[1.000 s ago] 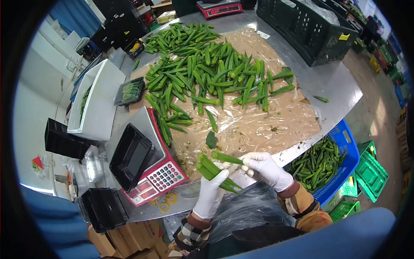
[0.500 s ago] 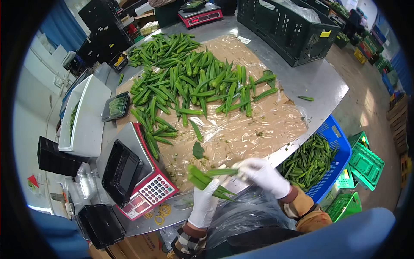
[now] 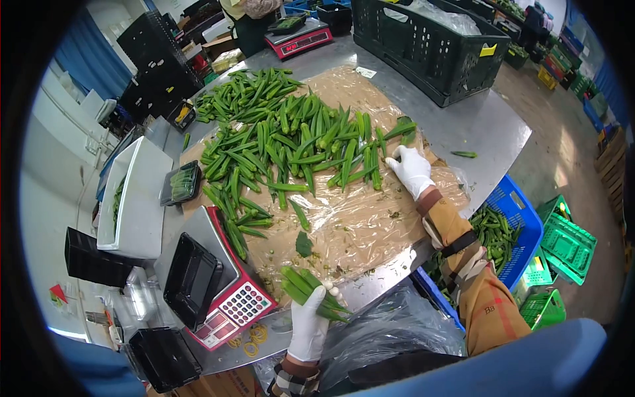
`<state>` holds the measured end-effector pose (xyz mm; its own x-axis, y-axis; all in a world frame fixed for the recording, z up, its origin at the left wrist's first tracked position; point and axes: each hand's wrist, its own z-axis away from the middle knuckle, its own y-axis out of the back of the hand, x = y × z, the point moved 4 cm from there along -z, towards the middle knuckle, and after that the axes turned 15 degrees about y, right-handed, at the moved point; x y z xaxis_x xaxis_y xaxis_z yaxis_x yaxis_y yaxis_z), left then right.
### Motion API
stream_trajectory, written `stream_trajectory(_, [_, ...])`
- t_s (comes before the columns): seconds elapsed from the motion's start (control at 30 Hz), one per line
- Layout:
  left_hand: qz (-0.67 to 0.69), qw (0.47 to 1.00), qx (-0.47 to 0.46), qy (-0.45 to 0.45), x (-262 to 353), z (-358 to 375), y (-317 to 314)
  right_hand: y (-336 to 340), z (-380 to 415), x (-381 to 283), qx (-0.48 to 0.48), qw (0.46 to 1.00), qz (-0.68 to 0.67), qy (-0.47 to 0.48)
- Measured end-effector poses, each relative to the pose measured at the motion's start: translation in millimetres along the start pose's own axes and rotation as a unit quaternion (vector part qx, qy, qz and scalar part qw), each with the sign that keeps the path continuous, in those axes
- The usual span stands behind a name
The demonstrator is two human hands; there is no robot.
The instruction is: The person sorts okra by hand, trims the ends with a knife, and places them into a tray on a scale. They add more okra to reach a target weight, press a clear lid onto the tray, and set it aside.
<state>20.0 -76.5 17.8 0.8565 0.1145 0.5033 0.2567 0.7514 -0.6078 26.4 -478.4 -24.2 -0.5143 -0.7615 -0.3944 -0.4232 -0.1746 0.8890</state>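
Observation:
My left hand (image 3: 309,325), in a white glove, is closed around a small bunch of green okra pods (image 3: 297,283) near the front edge of the table. Over at the right end of a large okra pile (image 3: 291,135), my gloved right hand (image 3: 413,173) reaches in beside a few pods. Its thumb and fingers look apart, with nothing visible between them. The pile lies on plastic-covered cardboard (image 3: 357,245). Left of the bunch, a red weighing scale (image 3: 243,306) carries an empty black plastic tray (image 3: 190,281).
A packed okra tray (image 3: 180,184) sits by a white foam box (image 3: 142,218). Black trays (image 3: 162,357) and yellow rubber bands (image 3: 253,339) are at the front left. A blue crate (image 3: 522,225) of okra stands right. At the back are a dark crate (image 3: 436,59) and another scale (image 3: 301,41).
My right hand has left the held bunch and moved up and right to the pile's edge. The pod it held is no longer in it. My left hand still grips the bunch.

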Motion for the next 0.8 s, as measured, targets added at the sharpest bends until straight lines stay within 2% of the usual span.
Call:
stream_trajectory(0.07, [0.003,1.000,0.007,0.001,2,1,1,8,15,4,0.036,0.998,-0.041,-0.012])
stream_trajectory(0.1, [0.004,1.000,0.010,0.000,3,1,1,1,23,17,0.080,0.988,-0.126,-0.026])
stream_trajectory(0.13, [0.003,1.000,0.011,-0.004,3,0,2,3,32,16,0.174,0.959,-0.213,0.059])
stream_trajectory(0.17, [0.003,1.000,0.014,-0.007,3,0,3,-5,45,28,0.140,0.915,-0.379,-0.004])
stream_trajectory(0.2, [0.003,1.000,0.018,-0.009,1,0,6,12,64,17,0.101,0.839,-0.531,-0.068])
stream_trajectory(0.3, [0.005,0.999,0.028,0.015,-7,-10,18,38,104,-5,0.087,0.691,-0.711,-0.095])
stream_trajectory(0.4, [-0.001,0.999,0.018,0.028,-9,-8,13,32,132,-8,0.038,0.585,-0.797,-0.146])
stream_trajectory(0.53, [-0.014,1.000,0.017,0.011,-6,-3,9,35,146,-23,0.011,0.532,-0.835,-0.140])
stream_trajectory(0.8, [-0.001,0.999,0.033,0.000,-15,-12,27,57,145,-41,0.020,0.583,-0.808,-0.086])
